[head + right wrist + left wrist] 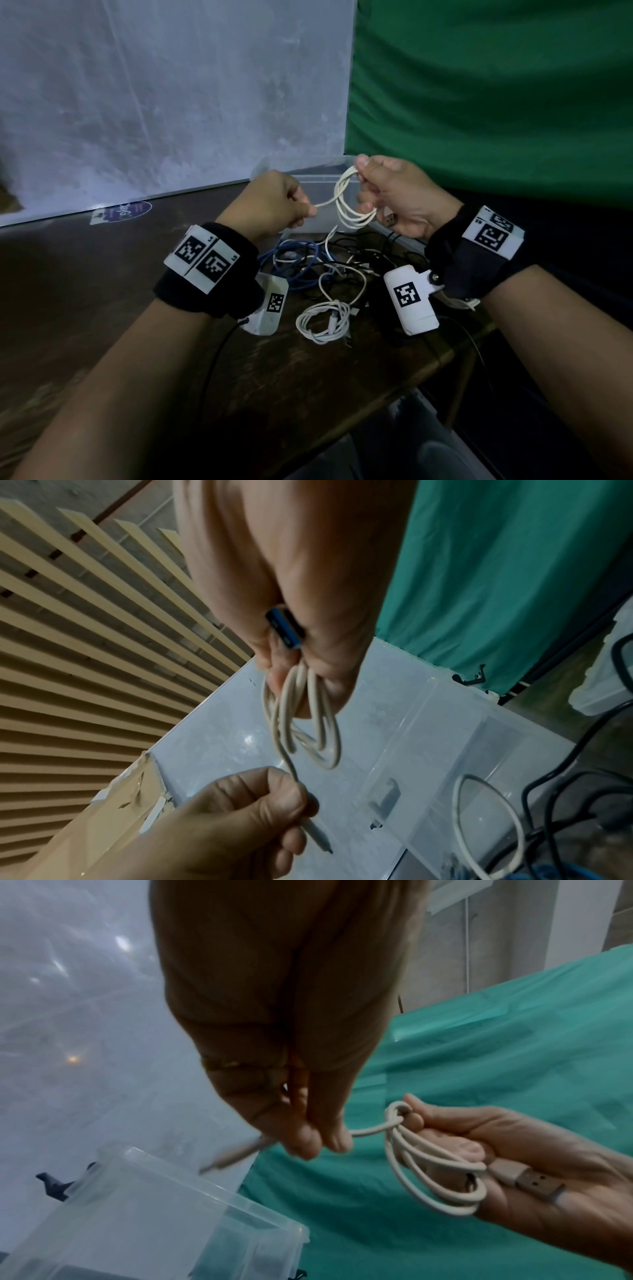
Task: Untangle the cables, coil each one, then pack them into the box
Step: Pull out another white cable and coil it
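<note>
Between the hands, the white cable's loose end is pinched leftward by the left hand; its coil is gripped by the right hand.

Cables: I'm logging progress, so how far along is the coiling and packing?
Done: one white coil lies on the table. In hand: the right hand holds a white cable's loops while the left hand pinches its free end. Left: the blue cable and black tangle; the clear box looks empty.

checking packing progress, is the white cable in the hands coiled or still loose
Mostly coiled: the right hand grips several loops of the white cable, while the left hand pinches its free tail.
</note>
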Tool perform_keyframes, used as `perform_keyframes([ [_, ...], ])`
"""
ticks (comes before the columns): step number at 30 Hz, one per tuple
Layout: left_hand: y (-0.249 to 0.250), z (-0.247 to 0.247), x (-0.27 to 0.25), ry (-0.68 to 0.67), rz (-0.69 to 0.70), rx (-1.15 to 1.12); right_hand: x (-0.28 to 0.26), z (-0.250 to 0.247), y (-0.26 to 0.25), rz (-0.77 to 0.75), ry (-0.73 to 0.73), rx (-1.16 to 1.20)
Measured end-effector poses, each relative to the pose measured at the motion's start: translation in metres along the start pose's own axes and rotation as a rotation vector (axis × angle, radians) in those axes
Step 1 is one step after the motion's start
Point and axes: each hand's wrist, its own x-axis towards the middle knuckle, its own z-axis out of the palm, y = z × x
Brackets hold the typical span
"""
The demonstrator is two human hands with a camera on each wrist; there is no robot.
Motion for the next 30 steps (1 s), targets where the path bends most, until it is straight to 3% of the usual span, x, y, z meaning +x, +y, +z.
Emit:
perform_keyframes([
  [3, 0.001, 0.001, 0.000, 0.087, 0.016, -0.069, -0.004, -0.002, -0.004, 0.003, -0.024, -0.035],
  [7, 0.001, 0.005, 0.002, 0.123, 0.087, 0.089, -0.003, -0.002, -0.005, -0.032, -0.048, -0.098],
  [10, 0.002, 0.010, 0.002, 0.104, 0.147, 0.197, -0.003, -0.001, -0.005, -0.049, -0.057, -0.094],
  [14, 0.002, 0.014, 0.000, 0.072, 0.185, 0.178, -0.001, 0.001, -0.003, -0.040, -0.083, 0.025],
  [16, 0.003, 0.014, -0.001, 0.103, 0.158, 0.091, -0.001, 0.001, -0.003, -0.032, -0.107, 0.110],
  [20, 0.006, 0.015, -0.001, 0.178, 0.093, -0.290, 0.000, -0.001, -0.002, -0.006, -0.111, 0.150],
  [24, 0.008, 0.015, 0.002, 0.136, 0.065, -0.631, 0.002, -0.002, -0.001, 0.012, -0.075, 0.145],
  [30, 0.009, 0.011, 0.000, 0.054, 0.086, -0.783, 0.003, -0.004, -0.001, 0.017, -0.035, 0.129],
])
